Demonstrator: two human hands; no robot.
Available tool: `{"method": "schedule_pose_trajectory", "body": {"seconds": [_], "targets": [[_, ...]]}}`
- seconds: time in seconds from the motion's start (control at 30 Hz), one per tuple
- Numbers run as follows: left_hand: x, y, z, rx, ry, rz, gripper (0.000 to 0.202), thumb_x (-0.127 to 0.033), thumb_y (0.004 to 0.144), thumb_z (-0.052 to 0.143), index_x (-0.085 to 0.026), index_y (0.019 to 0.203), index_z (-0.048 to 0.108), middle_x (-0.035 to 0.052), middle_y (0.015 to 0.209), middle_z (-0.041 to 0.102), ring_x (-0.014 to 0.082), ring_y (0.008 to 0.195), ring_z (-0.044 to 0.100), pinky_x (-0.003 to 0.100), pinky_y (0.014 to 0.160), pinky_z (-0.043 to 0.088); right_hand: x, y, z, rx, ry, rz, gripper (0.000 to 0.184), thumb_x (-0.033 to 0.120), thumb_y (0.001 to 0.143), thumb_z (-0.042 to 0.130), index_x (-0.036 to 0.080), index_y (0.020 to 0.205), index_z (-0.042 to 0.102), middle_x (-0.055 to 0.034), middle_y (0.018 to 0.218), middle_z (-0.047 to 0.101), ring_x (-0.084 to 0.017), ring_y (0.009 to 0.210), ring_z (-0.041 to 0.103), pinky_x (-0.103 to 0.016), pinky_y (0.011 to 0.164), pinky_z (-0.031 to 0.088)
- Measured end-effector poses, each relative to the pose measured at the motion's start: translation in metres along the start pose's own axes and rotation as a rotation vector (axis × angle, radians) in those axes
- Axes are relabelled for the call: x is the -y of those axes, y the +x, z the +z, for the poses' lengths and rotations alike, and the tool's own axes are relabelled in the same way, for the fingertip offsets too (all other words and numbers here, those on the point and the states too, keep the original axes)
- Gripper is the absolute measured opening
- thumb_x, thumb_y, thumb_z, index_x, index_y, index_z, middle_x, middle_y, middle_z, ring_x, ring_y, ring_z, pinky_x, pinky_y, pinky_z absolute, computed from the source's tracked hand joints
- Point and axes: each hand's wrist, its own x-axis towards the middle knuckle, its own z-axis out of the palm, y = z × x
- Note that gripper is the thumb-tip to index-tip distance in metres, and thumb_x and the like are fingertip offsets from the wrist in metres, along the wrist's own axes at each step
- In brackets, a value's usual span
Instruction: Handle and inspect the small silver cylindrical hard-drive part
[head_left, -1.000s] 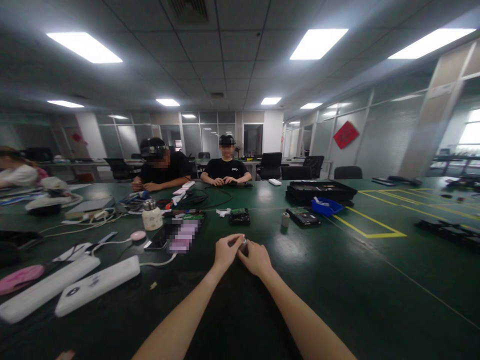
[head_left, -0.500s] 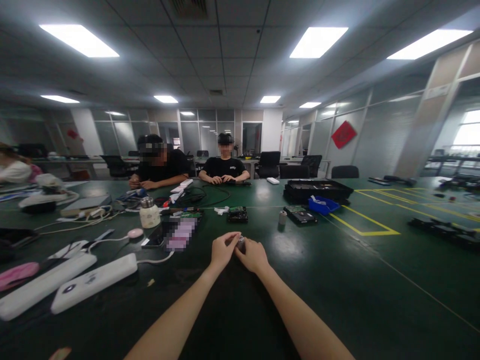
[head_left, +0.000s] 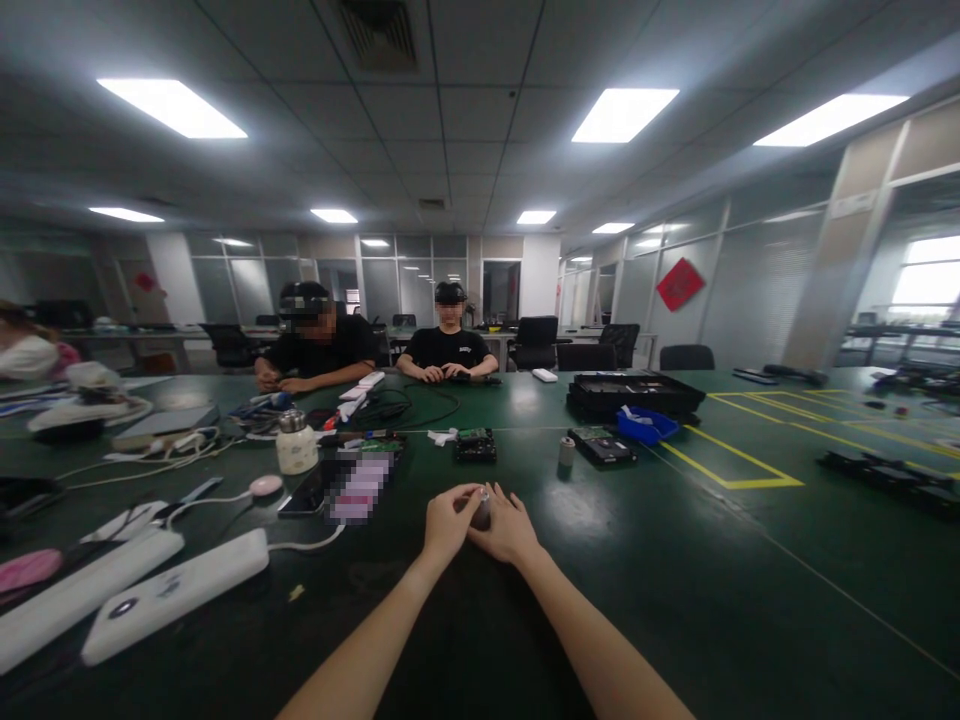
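the can [head_left: 484,513] was at the near middle of the table [head_left: 675,580], between both hands, its pale top showing and its lower body partly hidden. it looked upright; whether its base touched the table i could not tell.

the left hand [head_left: 450,522] was half curled, thumb and forefinger brought in at the can's upper left; whether they pinched it or only touched it was unclear. the right hand [head_left: 511,525] was partly open and curved round the right side, seeming to have hold of the body.

to do this well, i judged, the right hand needed to brace the body without squeezing, while the left worked at the top with light fingertips. tilting looked the likeliest slip, so even pressure from both sides mattered, as did leaving the top in sight.

farther off, on the right, a second can [head_left: 566,453] stood beside a drive [head_left: 604,447]. a board [head_left: 476,446] lay far of the hands, well apart, and a phone [head_left: 301,490] lay left.
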Motion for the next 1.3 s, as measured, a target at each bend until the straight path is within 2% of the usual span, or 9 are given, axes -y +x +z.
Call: {"method": "schedule_pose_trajectory", "body": {"seconds": [0.13,0.23,0.3,0.37,0.47,0.67,0.77,1.03,1.3], "targets": [[0.000,-0.001,0.000,-0.025,0.019,-0.002,0.016,-0.028,0.089,0.060,-0.016,0.095,0.069,0.0046,0.093,0.072,0.0179,0.083,0.069,0.037,0.082,0.054,-0.009,-0.001,0.010,0.062,0.068,0.011,0.062,0.043,0.081,0.054,0.010,0.133,0.050,-0.0177,0.139,0.047,-0.031,0.135,0.034,-0.047,0.110,0.018],[0.001,-0.002,0.001,-0.054,0.023,0.007,0.020,-0.029,0.086,0.059,-0.021,0.098,0.073,0.0084,0.114,0.068,0.0232,0.107,0.063,0.038,0.095,0.048,-0.010,-0.003,0.011,0.027,0.137,0.018,0.064,0.038,0.077,0.059,0.009,0.133,0.049,-0.0198,0.138,0.048,-0.033,0.133,0.036,-0.048,0.109,0.019],[0.003,-0.003,0.002,-0.054,0.017,0.003,0.030,-0.032,0.084,0.060,-0.022,0.110,0.069,0.0099,0.133,0.056,0.0254,0.114,0.059,0.038,0.096,0.047,-0.012,-0.003,0.010,-0.009,0.204,0.008,0.068,0.033,0.070,0.064,0.011,0.133,0.049,-0.0185,0.135,0.051,-0.034,0.130,0.040,-0.048,0.109,0.021],[0.007,-0.003,0.004,-0.035,0.004,-0.013,0.048,-0.033,0.080,0.065,-0.020,0.126,0.058,0.0132,0.139,0.050,0.0249,0.105,0.064,0.037,0.089,0.051,-0.015,-0.001,0.008,-0.047,0.295,-0.007,0.071,0.025,0.066,0.064,0.016,0.134,0.048,-0.0137,0.132,0.055,-0.030,0.125,0.047,-0.044,0.107,0.028],[0.013,-0.002,0.005,0.007,-0.011,-0.040,0.067,-0.029,0.073,0.072,-0.017,0.135,0.048,0.0144,0.119,0.066,0.0230,0.091,0.069,0.035,0.081,0.054,-0.022,0.004,0.005,-0.109,0.453,-0.008,0.066,0.016,0.067,0.054,0.021,0.133,0.047,-0.0084,0.126,0.060,-0.023,0.113,0.058,-0.037,0.096,0.043],[0.012,-0.004,0.002,0.081,0.000,-0.039,0.035,-0.031,0.074,0.072,-0.020,0.106,0.070,0.0070,0.101,0.076,0.0242,0.093,0.070,0.031,0.083,0.054,-0.024,0.004,-0.006,-0.263,0.619,-0.015,0.037,0.017,0.081,0.043,0.022,0.113,0.062,-0.0040,0.118,0.064,-0.020,0.112,0.057,-0.037,0.097,0.043],[0.007,-0.005,0.000,0.110,0.018,-0.022,0.030,-0.029,0.079,0.070,-0.018,0.106,0.068,0.0061,0.098,0.075,0.0221,0.089,0.070,0.033,0.081,0.054,-0.015,0.001,-0.002,-0.275,0.612,-0.014,0.021,0.029,0.090,0.052,0.019,0.102,0.066,-0.0046,0.108,0.067,-0.020,0.105,0.059,-0.041,0.097,0.042],[0.007,-0.005,0.000,0.148,0.081,-0.002,0.023,-0.032,0.089,0.061,-0.015,0.102,0.065,0.0045,0.096,0.071,0.0181,0.086,0.068,0.039,0.081,0.054,-0.007,0.016,0.004,-0.239,0.480,0.100,0.021,0.033,0.093,0.056,0.015,0.102,0.062,-0.0052,0.107,0.064,-0.019,0.095,0.062,-0.041,0.085,0.050],[0.005,-0.006,0.001,0.091,0.079,-0.016,0.030,-0.037,0.076,0.070,-0.018,0.100,0.070,0.0062,0.094,0.076,0.0223,0.085,0.070,0.033,0.079,0.053,-0.038,0.001,-0.018,-0.136,0.113,0.351,0.024,0.034,0.088,0.062,0.018,0.105,0.063,-0.0075,0.127,0.055,-0.027,0.123,0.045,-0.054,0.104,0.029]]}}
